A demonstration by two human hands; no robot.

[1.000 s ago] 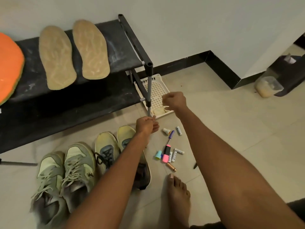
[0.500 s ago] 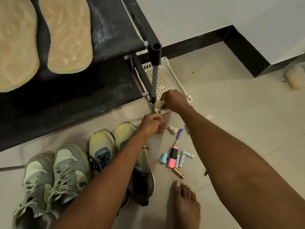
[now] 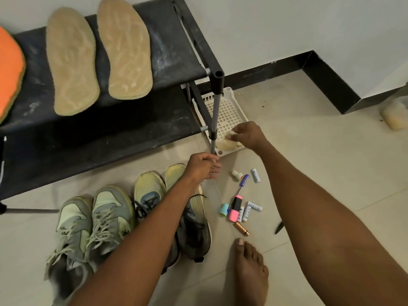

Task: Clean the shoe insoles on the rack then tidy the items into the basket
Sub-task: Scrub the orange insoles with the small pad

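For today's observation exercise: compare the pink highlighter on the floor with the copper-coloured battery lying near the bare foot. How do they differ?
The pink highlighter is longer and thicker; the copper-coloured battery is short and slim. The highlighter is pink with a black middle band and looks matt; the battery is one metallic copper tone and shiny. The highlighter lies among white batteries, touching them; the battery lies apart, closest to the bare foot. Both lie flat on the tiled floor, outside the basket.

Both my arms reach forward and down. My left hand is curled, knuckles up, fingertips pinched together. My right hand is further ahead, fingers bent and pinching. My bare right foot is flat.
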